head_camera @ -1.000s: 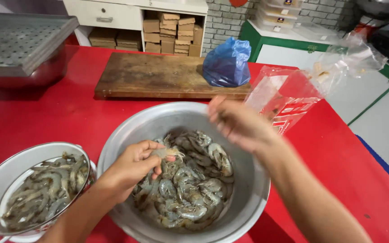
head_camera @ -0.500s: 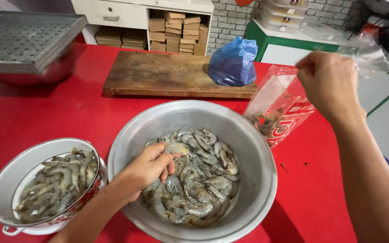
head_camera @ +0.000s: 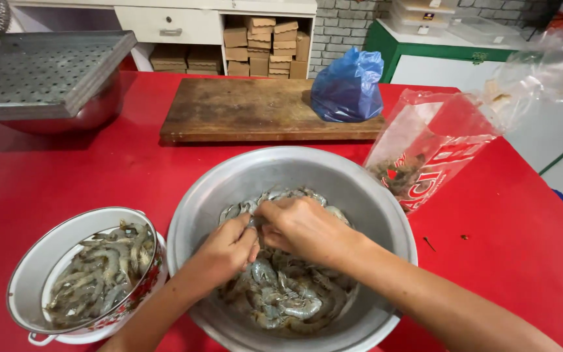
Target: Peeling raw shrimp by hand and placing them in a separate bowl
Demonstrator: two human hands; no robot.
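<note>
Hands both in bowl (head_camera: pixel 386 215) on counter (head_camera: pixel 99 176). Left hand (head_camera: pixel 229 244) and right hand (head_camera: pixel 301 225) together, each grip pinched on one shrimp (head_camera: pixel 253 221) over the pile, so scraps drop back in. Pot (head_camera: pixel 34 261) of shrimp to my left, bag (head_camera: pixel 438 143) to the right. Half a second ago right hand was up at bag; now back down.

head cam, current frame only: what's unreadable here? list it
- Shrimp between the left hand and right hand: head view, the fingers cover it, so its state is unclear.
- Clear plastic bag: the dark scraps inside are too small and glare-washed to identify.
- Blue bag: opaque, contents hidden.
- White pot: its lower rim is cut off by the bottom edge.
</note>
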